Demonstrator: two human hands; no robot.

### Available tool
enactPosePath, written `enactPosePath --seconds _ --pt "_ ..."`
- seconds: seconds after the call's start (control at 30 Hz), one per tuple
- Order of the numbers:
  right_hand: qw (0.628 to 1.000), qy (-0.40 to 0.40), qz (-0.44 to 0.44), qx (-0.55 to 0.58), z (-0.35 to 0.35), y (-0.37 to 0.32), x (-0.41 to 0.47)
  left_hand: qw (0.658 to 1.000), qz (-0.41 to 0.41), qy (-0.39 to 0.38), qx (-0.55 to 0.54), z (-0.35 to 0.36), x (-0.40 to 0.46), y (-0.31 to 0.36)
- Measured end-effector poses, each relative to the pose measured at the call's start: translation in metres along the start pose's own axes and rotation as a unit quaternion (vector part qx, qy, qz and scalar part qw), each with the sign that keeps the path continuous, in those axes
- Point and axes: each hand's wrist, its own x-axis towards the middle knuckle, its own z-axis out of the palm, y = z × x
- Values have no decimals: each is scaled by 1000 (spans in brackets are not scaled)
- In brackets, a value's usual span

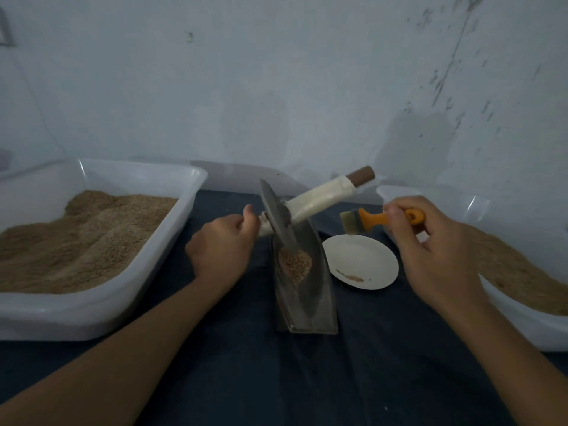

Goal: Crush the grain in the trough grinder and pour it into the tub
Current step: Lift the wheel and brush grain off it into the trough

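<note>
A metal trough grinder [319, 290] stands in the middle of the dark table with a small heap of grain [295, 264] in its groove. The grinding wheel [276, 216] is tilted, its lower edge in the trough, on a white-wrapped axle handle [319, 196] with a brown end. My left hand [222, 244] grips the axle's near end. My right hand [430, 241] holds an orange-handled brush [373, 218], bristles pointing left, beside the wheel. A white tub [92, 312] full of crushed grain sits at left.
A second white tub [522, 330] holding grain stands at the right edge. A small white plate [359, 259] with a few crumbs lies just right of the trough. A pale wall rises right behind the table.
</note>
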Motion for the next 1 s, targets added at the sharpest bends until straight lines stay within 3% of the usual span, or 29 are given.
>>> enactPosePath --seconds 0.1,0.2,0.37,0.57,0.8,0.87,0.9,1.0 --pt "993 -84 -40 -72 -2 9 -20 998 38 -13 45 2 -3 3" --pt "970 -151 -83 -173 -4 16 -36 995 72 -16 74 1 -5 6" --pt "924 -262 -131 -246 -10 18 -53 987 108 -11 116 -3 -5 9" --pt "888 -366 -117 -255 -16 19 -52 972 170 13 162 -8 -5 11" --pt "875 -421 -91 -220 -18 14 -45 967 201 10 157 -12 -4 11" --pt "887 -408 -77 -201 -19 9 -37 966 202 5 162 -12 -3 11" --pt "910 -372 -68 -173 -19 5 -31 965 203 5 164 -12 -3 11" --pt "970 -199 -87 -106 -7 -1 -4 964 214 11 159 -12 -4 11"
